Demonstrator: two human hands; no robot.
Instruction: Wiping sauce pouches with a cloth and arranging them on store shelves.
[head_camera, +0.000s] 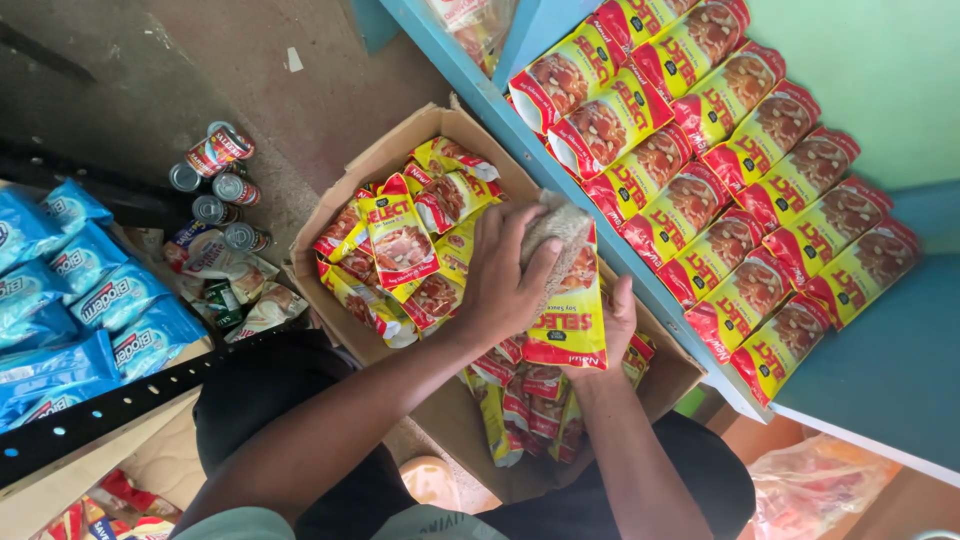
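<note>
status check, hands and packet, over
Left hand wiping with cloth. Right hand holding packet over box. Nothing in the way.

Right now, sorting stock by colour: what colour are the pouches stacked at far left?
Light blue pouches, clearest in the head view.

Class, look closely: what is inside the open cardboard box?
The cardboard box holds loose red-and-yellow snack packets. Both hands and the lifted packet cover its middle; lower layers and bottom are hidden.
</note>
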